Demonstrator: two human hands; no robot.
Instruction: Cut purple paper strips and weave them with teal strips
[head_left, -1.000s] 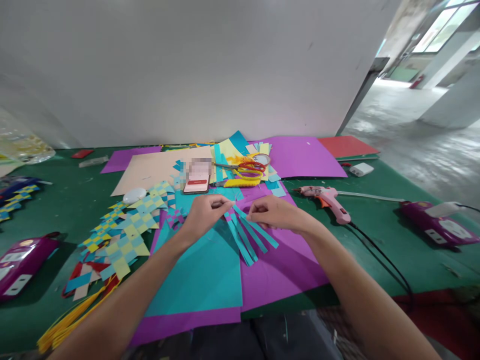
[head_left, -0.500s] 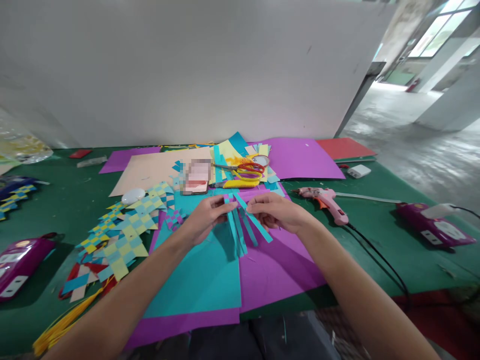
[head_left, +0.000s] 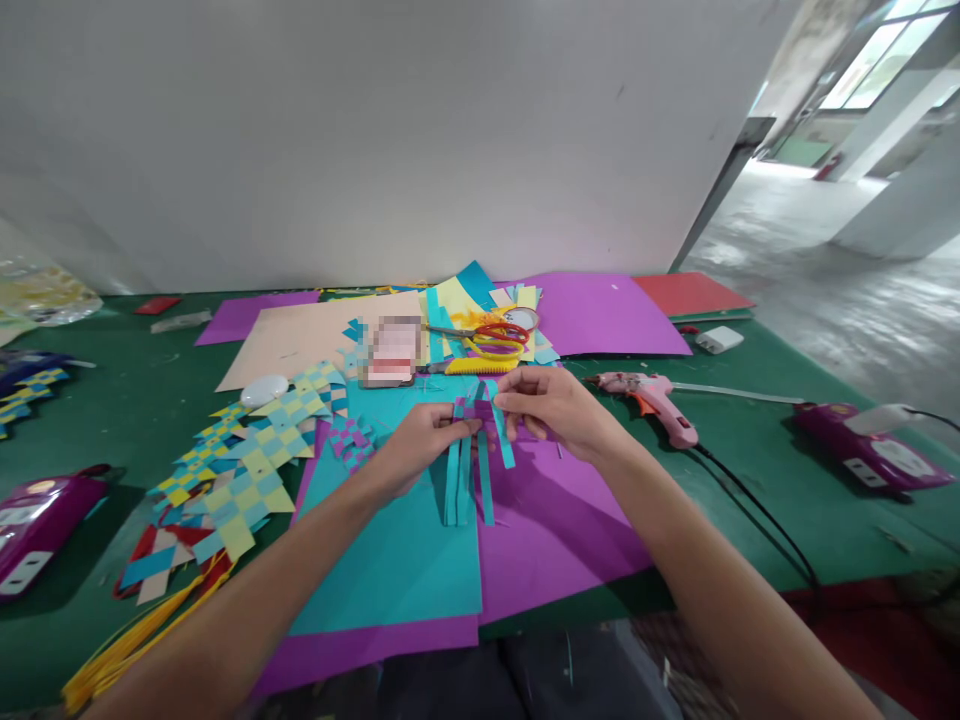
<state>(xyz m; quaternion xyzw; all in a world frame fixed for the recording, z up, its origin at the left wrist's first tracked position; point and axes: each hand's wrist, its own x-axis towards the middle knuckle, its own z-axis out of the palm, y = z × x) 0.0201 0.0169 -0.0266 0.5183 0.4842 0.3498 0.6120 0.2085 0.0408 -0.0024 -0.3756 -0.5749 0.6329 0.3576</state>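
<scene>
My left hand (head_left: 431, 440) pinches a small weave of teal and purple paper strips (head_left: 466, 480), thumb on top near its upper edge. Several teal ends hang down below the thumb. One teal paper strip (head_left: 503, 440) is pinched at its upper part by the fingers of my right hand (head_left: 544, 408); it slants downward beside the weave. Both hands are above a teal sheet (head_left: 390, 570) and a purple sheet (head_left: 555, 540). A finished-looking purple and teal checkered piece (head_left: 351, 442) lies left of my left hand.
Scissors (head_left: 499, 338) and a yellow-handled cutter (head_left: 480, 367) lie behind my hands, near a blurred phone (head_left: 391, 352). To the right rest a pink glue gun (head_left: 652, 400) with its cord and a purple power strip (head_left: 862, 450). Woven yellow-blue pieces (head_left: 262, 450) pile up at left.
My right hand has lifted slightly, its strip now bent over and hanging more steeply. My left hand keeps the weave, whose purple checks show more clearly and whose strips hang straighter.
</scene>
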